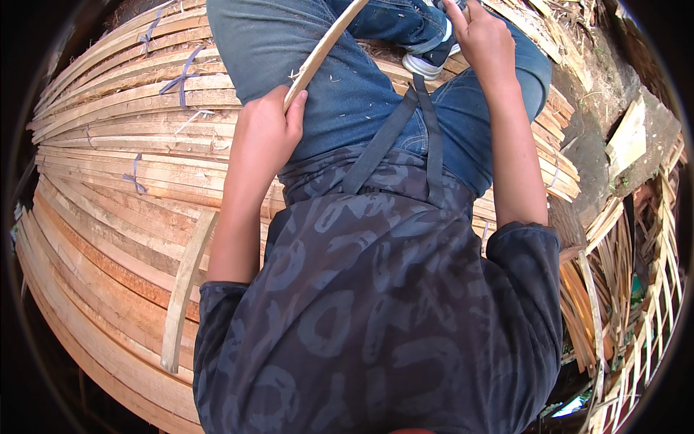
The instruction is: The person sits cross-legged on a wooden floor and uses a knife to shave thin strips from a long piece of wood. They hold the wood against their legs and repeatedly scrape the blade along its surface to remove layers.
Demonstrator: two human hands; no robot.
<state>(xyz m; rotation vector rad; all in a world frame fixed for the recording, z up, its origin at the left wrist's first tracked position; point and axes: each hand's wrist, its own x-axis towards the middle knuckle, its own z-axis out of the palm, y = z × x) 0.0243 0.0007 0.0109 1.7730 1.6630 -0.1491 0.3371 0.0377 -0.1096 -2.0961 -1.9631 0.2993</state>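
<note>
My left hand (271, 123) is closed around the lower end of a flat, pale wooden strip (325, 49). The strip slants up to the right over my left thigh and runs out of the top of the picture. A few curled shavings cling to its edge near my thumb. At the top edge, above my other thigh, my right hand (483, 37) is closed with its thumb and forefinger pointing upward. What it grips is mostly out of the picture, and I cannot make out its kind.
Long wooden slats (123, 217) spread under and left of me, some tied with purplish strips (181, 76). A short loose slat (186, 289) lies across them by my left elbow. Grey stone (589, 155), thin split sticks (589, 304) and a woven lattice (654, 289) are at the right.
</note>
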